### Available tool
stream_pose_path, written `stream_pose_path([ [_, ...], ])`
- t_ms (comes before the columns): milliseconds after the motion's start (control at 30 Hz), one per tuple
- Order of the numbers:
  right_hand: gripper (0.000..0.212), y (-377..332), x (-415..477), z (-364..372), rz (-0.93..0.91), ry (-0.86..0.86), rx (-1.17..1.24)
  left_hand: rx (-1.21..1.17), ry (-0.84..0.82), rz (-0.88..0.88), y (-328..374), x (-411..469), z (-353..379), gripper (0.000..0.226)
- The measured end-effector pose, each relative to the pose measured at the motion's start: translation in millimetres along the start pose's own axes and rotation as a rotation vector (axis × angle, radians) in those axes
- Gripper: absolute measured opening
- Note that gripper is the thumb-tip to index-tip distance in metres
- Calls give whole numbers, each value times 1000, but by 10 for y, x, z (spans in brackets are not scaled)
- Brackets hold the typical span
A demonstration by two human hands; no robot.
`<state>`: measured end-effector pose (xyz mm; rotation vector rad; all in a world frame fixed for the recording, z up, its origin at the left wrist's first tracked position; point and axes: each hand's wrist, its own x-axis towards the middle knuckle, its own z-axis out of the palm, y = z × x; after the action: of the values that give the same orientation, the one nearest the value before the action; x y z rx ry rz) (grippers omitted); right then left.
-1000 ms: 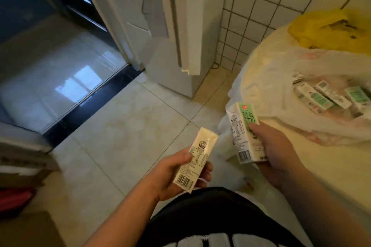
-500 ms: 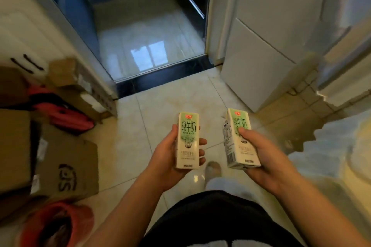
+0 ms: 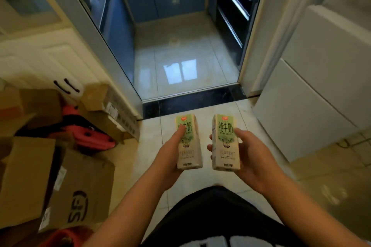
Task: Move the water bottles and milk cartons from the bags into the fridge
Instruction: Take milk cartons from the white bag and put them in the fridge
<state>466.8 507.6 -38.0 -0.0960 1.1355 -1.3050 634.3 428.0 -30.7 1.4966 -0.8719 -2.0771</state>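
Head view | milk cartons: 2, left carton and right carton, upright, side by side, apart, above tiled floor | left grip: clamped on left carton, thumb across its front | right grip: clamped on right carton | white fridge: 1, at right | cardboard boxes: at least 3, at left

The left milk carton and right milk carton read 纯牛奶; a cardboard box bears SF.
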Motion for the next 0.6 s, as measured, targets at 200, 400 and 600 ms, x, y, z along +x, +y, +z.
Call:
stream_pose_path([
  [200, 36, -722, 688, 2, -57, 16, -4, 194, 50, 104, 620, 679, 609, 36],
  [400, 30, -1304, 1074, -196, -181, 162, 79, 284, -92, 111, 1041, 1380, 1287, 23],
  [600, 29, -1927, 1476, -543, -417, 385, 121, 515, -300, 183, 1373, 2144, 2102, 26],
])
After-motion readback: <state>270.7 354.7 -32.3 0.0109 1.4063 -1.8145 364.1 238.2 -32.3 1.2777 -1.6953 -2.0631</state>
